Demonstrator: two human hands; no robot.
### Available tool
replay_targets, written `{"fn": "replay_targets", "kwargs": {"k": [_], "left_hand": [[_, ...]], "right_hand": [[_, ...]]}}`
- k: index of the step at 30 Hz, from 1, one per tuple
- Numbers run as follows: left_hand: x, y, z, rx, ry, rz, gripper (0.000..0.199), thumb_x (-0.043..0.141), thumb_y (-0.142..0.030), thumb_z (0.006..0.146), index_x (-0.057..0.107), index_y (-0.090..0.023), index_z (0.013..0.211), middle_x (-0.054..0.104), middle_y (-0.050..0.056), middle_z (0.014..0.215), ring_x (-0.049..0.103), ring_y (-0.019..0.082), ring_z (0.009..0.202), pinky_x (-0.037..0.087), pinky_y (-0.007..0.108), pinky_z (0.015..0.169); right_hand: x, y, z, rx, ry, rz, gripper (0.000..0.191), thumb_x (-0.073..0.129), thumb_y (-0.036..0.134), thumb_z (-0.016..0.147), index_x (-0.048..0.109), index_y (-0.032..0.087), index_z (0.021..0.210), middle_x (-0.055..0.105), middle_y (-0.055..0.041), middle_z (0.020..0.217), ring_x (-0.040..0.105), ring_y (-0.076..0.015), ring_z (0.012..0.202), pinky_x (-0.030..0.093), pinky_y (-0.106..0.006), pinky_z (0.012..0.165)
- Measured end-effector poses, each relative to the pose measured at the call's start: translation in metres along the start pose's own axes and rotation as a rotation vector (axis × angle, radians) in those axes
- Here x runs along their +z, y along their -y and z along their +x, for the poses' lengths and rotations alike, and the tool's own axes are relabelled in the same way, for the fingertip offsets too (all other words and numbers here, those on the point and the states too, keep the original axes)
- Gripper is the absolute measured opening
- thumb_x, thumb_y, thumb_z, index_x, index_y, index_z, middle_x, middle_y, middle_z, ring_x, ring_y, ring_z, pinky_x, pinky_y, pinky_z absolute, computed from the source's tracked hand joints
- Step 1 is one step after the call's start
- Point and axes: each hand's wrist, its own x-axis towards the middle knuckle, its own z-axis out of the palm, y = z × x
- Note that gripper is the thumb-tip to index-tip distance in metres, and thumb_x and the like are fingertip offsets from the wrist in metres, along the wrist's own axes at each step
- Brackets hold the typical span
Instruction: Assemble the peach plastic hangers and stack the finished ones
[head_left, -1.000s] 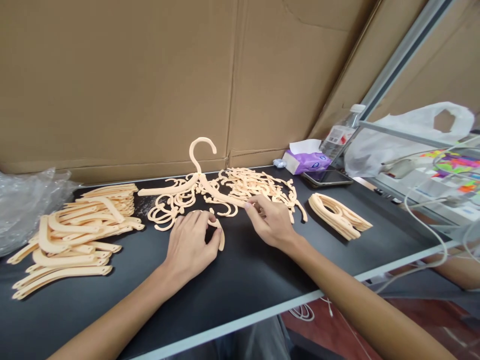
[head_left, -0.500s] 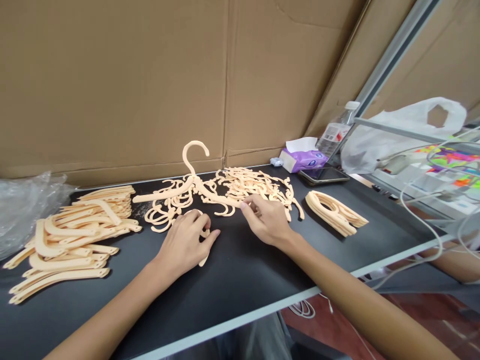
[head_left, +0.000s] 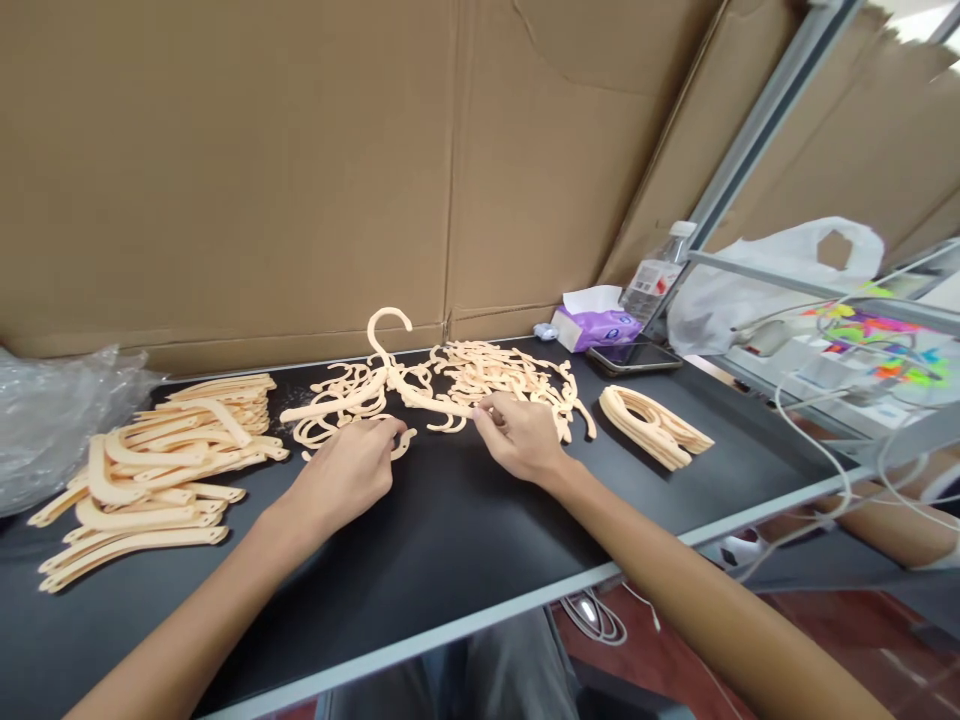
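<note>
A cream hanger (head_left: 388, 372) with its hook upward and two arms spread lies over a pile of hook pieces (head_left: 352, 400). My right hand (head_left: 517, 430) pinches the end of its right arm. My left hand (head_left: 352, 470) is closed at the near edge of that pile, its fingers round a curved hook piece (head_left: 405, 443) that partly shows beyond them. Behind my right hand is a heap of small cream pieces (head_left: 502, 375). Straight and bent arm pieces (head_left: 157, 460) are stacked at the left. Folded hangers (head_left: 652, 425) rest to the right.
Clear plastic wrap (head_left: 60, 420) lies at the far left. A purple tissue pack (head_left: 596, 325), a phone (head_left: 634, 356) and a bottle (head_left: 656, 275) stand at the back right, beside a metal frame, white bag (head_left: 765, 270) and cables. Cardboard (head_left: 225, 180) rises behind.
My left hand has closed its fingers, which were looser before, and the piece by it now lies higher. My right hand stays at the hanger arm's end. The view has shifted slightly.
</note>
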Motion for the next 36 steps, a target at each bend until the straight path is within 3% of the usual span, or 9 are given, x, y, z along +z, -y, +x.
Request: {"fn": "replay_targets", "kwargs": {"k": [4, 7, 9, 11, 15, 22, 28, 32, 36], "left_hand": [[-0.011, 0.004, -0.006, 0.073, -0.052, -0.007, 0.037, 0.033, -0.019, 0.093, 0.065, -0.02, 0.111, 0.071, 0.009, 0.107, 0.067, 0.024, 0.096, 0.05, 0.034, 0.082], [-0.019, 0.024, -0.021, 0.093, -0.156, -0.006, 0.039, 0.033, -0.023, 0.094, 0.067, -0.02, 0.112, 0.072, 0.008, 0.11, 0.068, 0.023, 0.096, 0.05, 0.033, 0.083], [-0.023, 0.041, -0.033, 0.048, -0.276, -0.005, 0.036, 0.037, -0.028, 0.094, 0.07, -0.019, 0.106, 0.073, 0.008, 0.104, 0.069, 0.023, 0.091, 0.05, 0.031, 0.079], [-0.025, 0.054, -0.041, -0.127, -0.408, -0.02, 0.036, 0.039, -0.035, 0.094, 0.068, -0.018, 0.109, 0.073, 0.004, 0.085, 0.068, 0.019, 0.073, 0.048, 0.027, 0.069], [-0.027, 0.061, -0.045, -0.366, -0.31, 0.028, 0.048, 0.044, -0.052, 0.091, 0.062, -0.022, 0.124, 0.064, -0.002, 0.063, 0.06, 0.019, 0.058, 0.04, 0.026, 0.058], [-0.033, 0.045, -0.043, -0.359, -0.215, -0.374, 0.043, 0.05, -0.06, 0.084, 0.07, -0.022, 0.089, 0.058, -0.003, 0.056, 0.047, 0.014, 0.048, 0.033, 0.024, 0.048], [-0.036, 0.049, -0.045, -0.357, -0.069, -0.411, 0.044, 0.056, -0.062, 0.081, 0.071, -0.021, 0.087, 0.047, -0.005, 0.046, 0.038, 0.013, 0.044, 0.025, 0.023, 0.044], [-0.032, 0.054, -0.044, -0.335, -0.082, -0.361, 0.045, 0.053, -0.062, 0.083, 0.074, -0.022, 0.083, 0.058, -0.002, 0.056, 0.047, 0.014, 0.051, 0.031, 0.023, 0.049], [-0.033, 0.053, -0.043, -0.388, -0.211, -0.355, 0.047, 0.054, -0.063, 0.083, 0.075, -0.021, 0.087, 0.062, -0.001, 0.06, 0.05, 0.015, 0.055, 0.033, 0.024, 0.05]], "right_hand": [[0.0, -0.002, 0.001, 0.016, -0.011, -0.01, 0.024, 0.048, 0.031, 0.09, 0.065, 0.018, 0.08, 0.061, 0.0008, 0.054, 0.054, -0.0118, 0.048, 0.032, -0.023, 0.052], [0.0, -0.004, 0.002, 0.02, -0.02, -0.016, 0.024, 0.048, 0.031, 0.09, 0.065, 0.018, 0.079, 0.062, 0.0005, 0.054, 0.055, -0.0122, 0.049, 0.032, -0.023, 0.052], [0.0, -0.006, 0.003, 0.012, -0.022, -0.012, 0.023, 0.049, 0.031, 0.089, 0.065, 0.018, 0.078, 0.061, 0.0008, 0.053, 0.054, -0.0122, 0.048, 0.032, -0.023, 0.052], [0.0, -0.007, 0.003, 0.007, -0.028, -0.012, 0.023, 0.05, 0.03, 0.088, 0.065, 0.019, 0.075, 0.059, 0.0015, 0.052, 0.053, -0.0118, 0.047, 0.032, -0.023, 0.052], [-0.005, -0.011, 0.005, -0.031, -0.056, -0.015, 0.023, 0.05, 0.03, 0.087, 0.062, 0.019, 0.07, 0.054, 0.0028, 0.048, 0.051, -0.0114, 0.045, 0.033, -0.024, 0.052], [-0.02, -0.016, 0.008, -0.082, -0.107, 0.02, 0.022, 0.056, 0.034, 0.085, 0.06, 0.021, 0.067, 0.05, 0.0038, 0.046, 0.048, -0.0113, 0.044, 0.035, -0.024, 0.051], [-0.019, -0.015, 0.007, -0.136, -0.157, -0.011, 0.023, 0.058, 0.034, 0.084, 0.06, 0.021, 0.066, 0.047, 0.0044, 0.044, 0.046, -0.0112, 0.042, 0.036, -0.025, 0.05], [-0.015, -0.014, 0.007, -0.172, -0.208, -0.038, 0.019, 0.06, 0.032, 0.085, 0.061, 0.02, 0.069, 0.051, 0.0036, 0.047, 0.049, -0.0121, 0.044, 0.038, -0.026, 0.051], [-0.021, -0.005, 0.012, -0.174, -0.423, -0.121, 0.009, 0.063, 0.029, 0.084, 0.063, 0.021, 0.081, 0.067, -0.006, 0.077, 0.063, -0.0206, 0.073, 0.048, -0.035, 0.071]]}}
